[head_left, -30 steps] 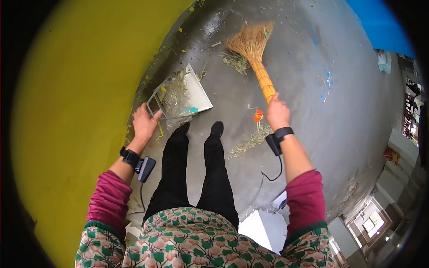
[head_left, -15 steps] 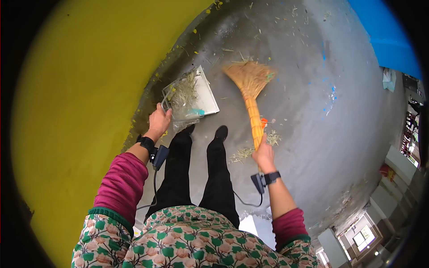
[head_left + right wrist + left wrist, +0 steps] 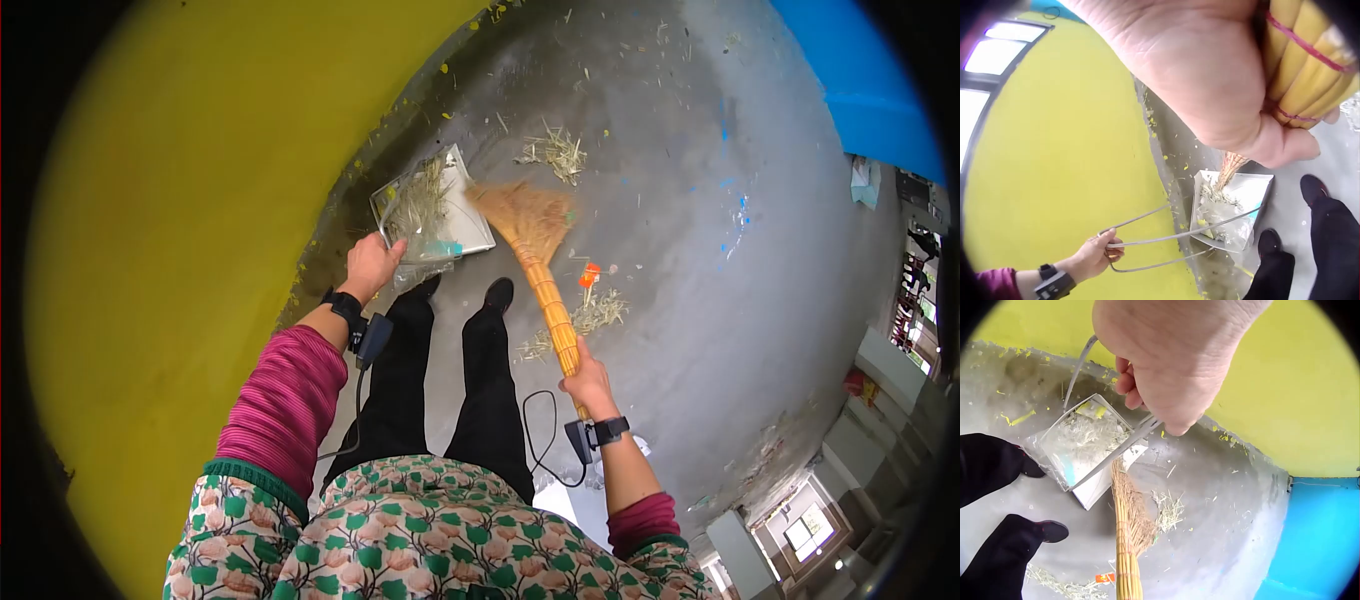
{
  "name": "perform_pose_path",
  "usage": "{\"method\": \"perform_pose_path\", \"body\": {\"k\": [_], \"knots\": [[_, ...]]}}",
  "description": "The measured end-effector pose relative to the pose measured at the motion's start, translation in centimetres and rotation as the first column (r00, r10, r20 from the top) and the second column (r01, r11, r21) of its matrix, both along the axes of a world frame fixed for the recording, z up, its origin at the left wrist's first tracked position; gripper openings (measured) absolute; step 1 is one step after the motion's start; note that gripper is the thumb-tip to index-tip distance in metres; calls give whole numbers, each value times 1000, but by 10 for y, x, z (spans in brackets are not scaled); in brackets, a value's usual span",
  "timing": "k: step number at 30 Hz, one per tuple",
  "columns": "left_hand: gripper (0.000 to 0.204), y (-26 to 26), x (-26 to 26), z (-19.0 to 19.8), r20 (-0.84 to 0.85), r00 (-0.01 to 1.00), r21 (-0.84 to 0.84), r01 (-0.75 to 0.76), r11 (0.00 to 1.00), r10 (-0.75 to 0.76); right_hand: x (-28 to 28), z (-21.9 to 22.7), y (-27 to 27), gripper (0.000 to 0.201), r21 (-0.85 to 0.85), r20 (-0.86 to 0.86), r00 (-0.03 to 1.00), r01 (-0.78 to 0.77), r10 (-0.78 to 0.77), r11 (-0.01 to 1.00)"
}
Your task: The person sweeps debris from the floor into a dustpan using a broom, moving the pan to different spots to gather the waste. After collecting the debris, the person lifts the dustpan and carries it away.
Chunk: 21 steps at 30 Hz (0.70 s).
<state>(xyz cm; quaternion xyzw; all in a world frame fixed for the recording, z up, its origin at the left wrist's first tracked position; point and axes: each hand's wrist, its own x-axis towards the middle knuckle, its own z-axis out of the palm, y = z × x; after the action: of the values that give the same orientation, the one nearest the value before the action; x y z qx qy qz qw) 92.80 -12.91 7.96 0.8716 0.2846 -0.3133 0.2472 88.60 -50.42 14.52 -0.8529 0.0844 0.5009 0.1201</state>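
My left hand grips the thin metal handle of a white dustpan, which stands on the floor at the foot of the yellow wall. Straw and clear plastic lie in the pan, with a teal piece by its edge. My right hand holds a straw broom by its yellow bound handle; in the right wrist view the hand wraps round it. The broom's bristles are beside the pan's open edge in the head view.
A straw pile lies beyond the broom, and more straw with an orange scrap lies right of it. My shoes stand just below the pan. The yellow wall runs along the left; a blue surface is at upper right.
The broom has swung down and left from the far straw pile to the pan's edge, my right hand moving nearer my body. My left hand and the pan appear slightly farther right.
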Motion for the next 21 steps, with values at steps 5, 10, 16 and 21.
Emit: {"method": "perform_pose_path", "body": {"k": [5, 10, 16, 21], "knots": [[49, 20, 3, 5, -14, 996, 52, 86, 995, -85, -29, -21, -21, 80, -52, 95, 917, 394, -388, 918], [51, 39, -18, -3, 39, 994, 150, 97, 984, -104, -73, -64, 39, 61, -16, -43, 897, 439, -439, 898], [49, 48, -42, -7, 25, 1000, 122, 11, 992, -14, -76, -12, 75, 95, 187, -425, 699, 690, -576, 699], [48, 46, -41, -8, 6, 1000, 91, -22, 996, 22, -3, -53, 52, 87, 93, 12, 941, 335, -337, 938]]}}
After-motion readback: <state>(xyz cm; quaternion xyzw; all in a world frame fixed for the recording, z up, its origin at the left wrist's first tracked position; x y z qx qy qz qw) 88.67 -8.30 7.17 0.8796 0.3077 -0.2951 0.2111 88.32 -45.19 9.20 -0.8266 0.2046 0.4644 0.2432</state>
